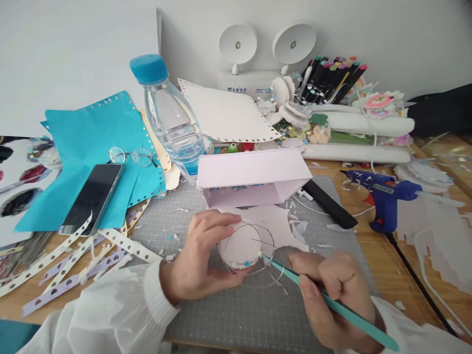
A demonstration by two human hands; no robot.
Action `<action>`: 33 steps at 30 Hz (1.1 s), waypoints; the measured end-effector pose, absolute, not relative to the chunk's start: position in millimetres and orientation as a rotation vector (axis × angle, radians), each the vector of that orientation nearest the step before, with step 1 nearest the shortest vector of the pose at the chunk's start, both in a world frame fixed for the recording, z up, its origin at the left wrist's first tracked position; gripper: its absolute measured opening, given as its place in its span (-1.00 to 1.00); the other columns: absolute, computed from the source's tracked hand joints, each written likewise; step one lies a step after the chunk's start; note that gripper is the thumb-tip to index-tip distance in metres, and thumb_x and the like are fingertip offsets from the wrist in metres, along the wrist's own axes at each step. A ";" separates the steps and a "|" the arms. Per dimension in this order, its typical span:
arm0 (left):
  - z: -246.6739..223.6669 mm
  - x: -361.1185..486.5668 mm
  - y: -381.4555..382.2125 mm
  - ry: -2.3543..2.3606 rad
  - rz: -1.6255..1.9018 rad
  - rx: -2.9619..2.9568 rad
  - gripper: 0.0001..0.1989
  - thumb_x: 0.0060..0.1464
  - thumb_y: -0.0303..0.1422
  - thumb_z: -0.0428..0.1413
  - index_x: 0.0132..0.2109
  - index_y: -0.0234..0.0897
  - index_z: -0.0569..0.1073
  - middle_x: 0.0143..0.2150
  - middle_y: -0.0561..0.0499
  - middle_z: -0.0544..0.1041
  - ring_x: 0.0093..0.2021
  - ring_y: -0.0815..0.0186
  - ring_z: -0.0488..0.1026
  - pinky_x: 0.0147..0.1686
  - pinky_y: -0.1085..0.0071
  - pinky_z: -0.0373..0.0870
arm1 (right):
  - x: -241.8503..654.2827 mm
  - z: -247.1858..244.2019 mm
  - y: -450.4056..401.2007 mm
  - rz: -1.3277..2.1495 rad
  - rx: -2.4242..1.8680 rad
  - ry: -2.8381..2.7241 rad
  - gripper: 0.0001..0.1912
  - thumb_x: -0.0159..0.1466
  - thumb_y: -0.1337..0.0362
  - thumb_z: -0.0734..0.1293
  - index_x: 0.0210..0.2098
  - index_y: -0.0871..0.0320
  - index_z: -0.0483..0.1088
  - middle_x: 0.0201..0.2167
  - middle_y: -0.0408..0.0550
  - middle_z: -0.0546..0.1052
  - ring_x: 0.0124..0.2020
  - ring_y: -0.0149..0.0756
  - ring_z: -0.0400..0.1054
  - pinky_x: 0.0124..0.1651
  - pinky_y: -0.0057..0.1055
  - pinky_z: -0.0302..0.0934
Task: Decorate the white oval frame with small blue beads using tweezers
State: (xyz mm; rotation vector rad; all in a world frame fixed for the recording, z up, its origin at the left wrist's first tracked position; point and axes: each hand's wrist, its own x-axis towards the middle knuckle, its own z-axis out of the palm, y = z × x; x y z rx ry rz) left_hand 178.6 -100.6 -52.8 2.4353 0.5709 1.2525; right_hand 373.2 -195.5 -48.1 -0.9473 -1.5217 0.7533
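My left hand (201,250) is closed on the left edge of a round white paper disc (241,246), its thumb below and fingers above. Thin wire rings (273,246) loop around the disc, and tiny blue and white pieces sit along its lower rim. Turquoise tweezers (342,309) are pinched in my right hand (332,290). Their tip meets the disc's right edge, at a small pale piece (259,253). Just behind the disc stands an open white paper box (254,169) on the grey cutting mat (236,319).
A water bottle (171,118) stands back left, near turquoise paper (92,128), a phone (94,196) and glasses (132,156). Punched paper strips (73,275) lie left. At right are a black-handled cutter (330,204), a blue glue gun (385,196) with its cord, and markers (332,81) behind.
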 end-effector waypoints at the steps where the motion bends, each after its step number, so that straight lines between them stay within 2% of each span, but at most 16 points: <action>1: -52.6 178.4 -100.9 0.583 1.256 2.445 -0.35 -0.20 -0.37 0.33 0.05 -0.27 0.23 -0.08 -0.21 0.52 -0.11 0.12 0.48 -0.11 0.15 0.34 | 373.2 -48.5 -194.6 0.725 -0.928 -1.550 -0.79 0.36 0.45 0.06 -0.35 0.04 -0.05 -0.56 -0.29 -0.12 -0.66 -0.43 -0.16 -0.61 -0.41 -0.21; 11: -54.0 175.9 -101.7 0.610 1.256 2.458 -0.32 -0.23 -0.30 0.35 0.05 -0.19 0.24 -0.09 -0.17 0.53 -0.17 0.10 0.48 -0.19 0.11 0.34 | 370.4 -42.5 -191.8 0.728 -0.941 -1.521 -0.74 0.28 0.51 0.12 -0.38 0.03 -0.03 -0.58 -0.29 -0.15 -0.68 -0.42 -0.19 -0.60 -0.40 -0.26; 17: -55.0 176.7 -101.5 0.580 1.309 2.424 -0.28 -0.24 -0.26 0.35 0.07 -0.12 0.23 -0.09 -0.15 0.52 -0.20 0.08 0.46 -0.24 0.09 0.34 | 368.6 -42.2 -195.9 0.786 -0.985 -1.430 -0.79 0.34 0.39 0.11 -0.39 0.03 -0.01 -0.59 -0.29 -0.14 -0.67 -0.41 -0.20 -0.59 -0.40 -0.28; 26: -63.7 178.0 -104.7 0.564 1.355 2.119 -0.12 -0.35 -0.32 0.40 0.15 -0.09 0.20 -0.05 -0.08 0.44 -0.09 0.10 0.43 -0.15 0.08 0.41 | 377.3 -51.8 -203.5 1.227 -0.959 -1.025 -0.80 0.39 0.28 0.13 -0.36 0.01 0.00 -0.55 -0.26 -0.05 -0.58 -0.39 -0.14 -0.55 -0.41 -0.17; 33: -60.2 178.4 -106.1 0.603 1.301 1.978 -0.21 -0.27 -0.31 0.35 0.13 -0.05 0.20 -0.07 -0.10 0.43 -0.07 0.07 0.40 -0.12 0.04 0.39 | 375.4 -44.8 -192.6 1.368 -0.914 -0.900 -0.74 0.37 0.19 0.18 -0.39 0.03 0.00 -0.58 -0.29 -0.04 -0.59 -0.43 -0.16 -0.55 -0.49 -0.16</action>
